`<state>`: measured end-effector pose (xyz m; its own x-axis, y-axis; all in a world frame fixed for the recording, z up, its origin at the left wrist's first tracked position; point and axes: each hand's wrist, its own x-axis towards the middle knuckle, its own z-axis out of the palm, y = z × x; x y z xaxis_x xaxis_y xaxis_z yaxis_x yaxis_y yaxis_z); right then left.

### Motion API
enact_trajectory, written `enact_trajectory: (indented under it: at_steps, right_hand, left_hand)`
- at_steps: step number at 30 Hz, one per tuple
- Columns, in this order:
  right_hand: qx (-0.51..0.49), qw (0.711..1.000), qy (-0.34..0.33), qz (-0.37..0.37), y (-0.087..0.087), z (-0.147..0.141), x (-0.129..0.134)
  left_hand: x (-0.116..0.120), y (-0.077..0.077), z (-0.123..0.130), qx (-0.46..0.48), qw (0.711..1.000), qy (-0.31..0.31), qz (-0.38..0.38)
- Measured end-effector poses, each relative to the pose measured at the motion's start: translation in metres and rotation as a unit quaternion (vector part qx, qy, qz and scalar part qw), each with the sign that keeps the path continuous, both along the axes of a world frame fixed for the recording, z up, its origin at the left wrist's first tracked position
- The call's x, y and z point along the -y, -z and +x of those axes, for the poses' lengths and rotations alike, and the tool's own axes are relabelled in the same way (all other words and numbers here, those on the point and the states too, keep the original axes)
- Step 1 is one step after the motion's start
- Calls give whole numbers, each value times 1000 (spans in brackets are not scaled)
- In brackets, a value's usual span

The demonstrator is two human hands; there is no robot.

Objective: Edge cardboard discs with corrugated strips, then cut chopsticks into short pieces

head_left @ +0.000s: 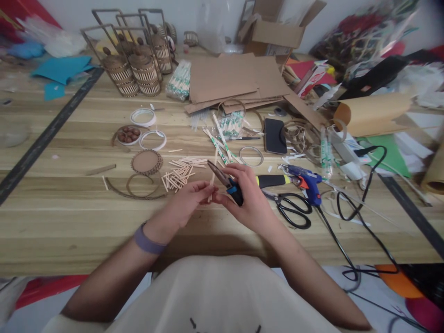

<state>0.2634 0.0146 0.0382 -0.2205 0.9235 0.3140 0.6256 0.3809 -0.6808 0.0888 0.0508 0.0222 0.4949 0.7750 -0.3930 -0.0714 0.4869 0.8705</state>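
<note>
My left hand (189, 199) pinches a thin wooden chopstick (214, 167) that stands nearly upright between its fingertips. In my right hand (251, 196) is a pair of pliers (219, 173) with dark jaws and blue-black handles. Its jaws lie beside the stick; whether they touch it I cannot tell. My right fingertips come close to the left ones. Just beyond my left hand lies a pile of short cut sticks (180, 175). Behind the pliers are several chopsticks in green-printed paper wrappers (224, 143).
Left of the pile are a round cardboard disc (146, 162), tape rolls (143, 117) and a bowl of brown beads (129, 135). On the right lie black-handled scissors (294, 210), a blue glue gun (308, 182) with its cable, and a phone (275, 136). Lantern-like baskets (144, 69) and cardboard sheets (225, 78) stand behind.
</note>
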Motion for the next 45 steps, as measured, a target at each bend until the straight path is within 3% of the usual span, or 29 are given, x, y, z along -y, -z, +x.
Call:
enact_trajectory:
  at_steps: [4,13,16,18,21,24,26,28,34,45]
  right_hand:
    - [4,1000,22,3,12,-7,5]
    - [10,999,44,17,16,-9,5]
    - [-10,999,29,-34,8,-4,8]
    - [-31,992,15,-119,-1,6,13]
    - [-57,948,-8,-314,-17,28,20]
    - [-122,870,-41,-475,-26,48,27]
    - [-169,819,-45,-547,-27,55,30]
    - [-197,789,-39,-581,-28,55,30]
    - [-208,770,-53,-601,-32,40,22]
    - [-206,768,-79,-602,-35,29,16]
  left_hand:
    - [3,-1,7,56,995,-58,-52]
    - [13,1,13,72,996,-47,-21]
    - [14,-3,9,39,999,-37,11]
    - [14,-8,4,-18,999,-17,34]
    - [14,-17,-6,-105,991,20,74]
    - [16,-23,-15,-138,983,66,99]
    - [17,-23,-18,-149,980,94,91]
    - [18,-23,-18,-145,978,123,80]
    - [21,-23,-11,-89,972,199,90]
    - [23,-23,-7,-54,977,198,60]
